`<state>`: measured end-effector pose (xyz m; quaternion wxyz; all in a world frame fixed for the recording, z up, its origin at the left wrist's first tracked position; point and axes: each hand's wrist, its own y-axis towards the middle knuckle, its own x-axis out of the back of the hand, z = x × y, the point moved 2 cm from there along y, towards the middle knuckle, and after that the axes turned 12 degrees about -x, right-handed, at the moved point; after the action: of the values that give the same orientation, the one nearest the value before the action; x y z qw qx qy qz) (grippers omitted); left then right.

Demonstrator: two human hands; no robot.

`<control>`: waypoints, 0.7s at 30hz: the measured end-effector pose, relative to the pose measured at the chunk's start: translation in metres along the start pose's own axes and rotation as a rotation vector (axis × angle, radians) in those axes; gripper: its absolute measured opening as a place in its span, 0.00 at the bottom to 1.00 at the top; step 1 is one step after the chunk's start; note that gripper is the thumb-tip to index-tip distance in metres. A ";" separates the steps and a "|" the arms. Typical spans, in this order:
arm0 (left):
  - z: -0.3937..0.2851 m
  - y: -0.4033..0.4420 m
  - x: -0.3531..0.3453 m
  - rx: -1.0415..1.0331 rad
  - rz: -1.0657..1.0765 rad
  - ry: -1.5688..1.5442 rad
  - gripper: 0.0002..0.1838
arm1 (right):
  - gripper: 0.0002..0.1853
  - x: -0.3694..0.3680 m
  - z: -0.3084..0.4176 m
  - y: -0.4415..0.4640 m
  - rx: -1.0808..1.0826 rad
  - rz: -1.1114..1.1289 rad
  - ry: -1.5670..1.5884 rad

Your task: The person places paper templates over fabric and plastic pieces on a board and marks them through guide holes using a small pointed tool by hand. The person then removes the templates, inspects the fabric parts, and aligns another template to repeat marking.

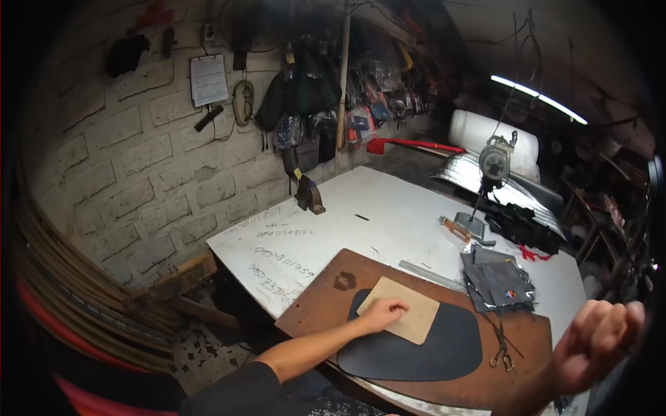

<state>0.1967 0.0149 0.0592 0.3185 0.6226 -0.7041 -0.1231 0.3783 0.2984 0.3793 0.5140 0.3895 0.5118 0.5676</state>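
My left hand [385, 314] rests on a tan cardboard piece [418, 320], its fingers curled in; whether they hold anything small I cannot make out. The cardboard is squarish with rounded corners and lies over the upper left part of a dark, rounded sheet [454, 347]. Beneath that sheet is a brown board [319, 305] on the table. At the lower right, my right hand [602, 340] is raised above the board's corner, apart from the cardboard. Its fingers are folded closed, and what is inside them, if anything, is hidden.
Scissors [501, 357] lie on the board's right side, by a stack of dark grey pieces [499, 277]. A metal ruler [433, 274] lies behind the sheet. A cutting machine [494, 166] stands farther back on the white table [333, 208]. A tape dispenser [310, 197] sits near the wall.
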 end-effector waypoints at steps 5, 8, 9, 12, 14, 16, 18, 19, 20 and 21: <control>-0.205 0.030 0.131 -0.554 -0.433 0.061 0.11 | 0.09 0.009 0.026 0.010 0.120 -0.032 0.023; -0.323 0.024 0.178 -1.208 -0.550 0.290 0.22 | 0.09 0.019 0.036 0.010 0.179 -0.085 -0.102; -0.342 0.011 0.190 -1.258 -0.607 0.310 0.26 | 0.09 0.020 0.040 0.010 0.200 -0.101 -0.160; -0.389 -0.026 0.218 -1.394 -0.717 0.409 0.37 | 0.10 0.026 0.045 0.009 0.295 -0.144 -0.383; -0.391 -0.028 0.215 -1.408 -0.579 0.470 0.37 | 0.11 0.032 0.050 0.007 0.417 -0.167 -0.664; -0.386 -0.024 0.207 -1.407 -0.473 0.508 0.36 | 0.10 0.036 0.043 -0.002 0.640 -0.209 -1.373; -0.383 -0.017 0.200 -1.393 -0.412 0.525 0.36 | 0.09 0.027 0.061 -0.001 0.450 -0.016 -1.700; -0.382 -0.014 0.197 -1.385 -0.394 0.534 0.36 | 0.09 0.018 0.069 0.001 0.365 0.104 -1.845; -0.379 -0.011 0.194 -1.377 -0.379 0.535 0.36 | 0.09 0.012 0.063 0.003 0.445 0.069 -1.917; -0.377 -0.008 0.190 -1.369 -0.369 0.542 0.36 | 0.08 0.005 0.054 0.007 0.521 0.030 -1.988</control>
<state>0.4263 -0.0836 0.4000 0.7699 0.4023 -0.2519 -0.4266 0.4282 0.3134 0.3951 0.5979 0.7891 -0.0429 -0.1340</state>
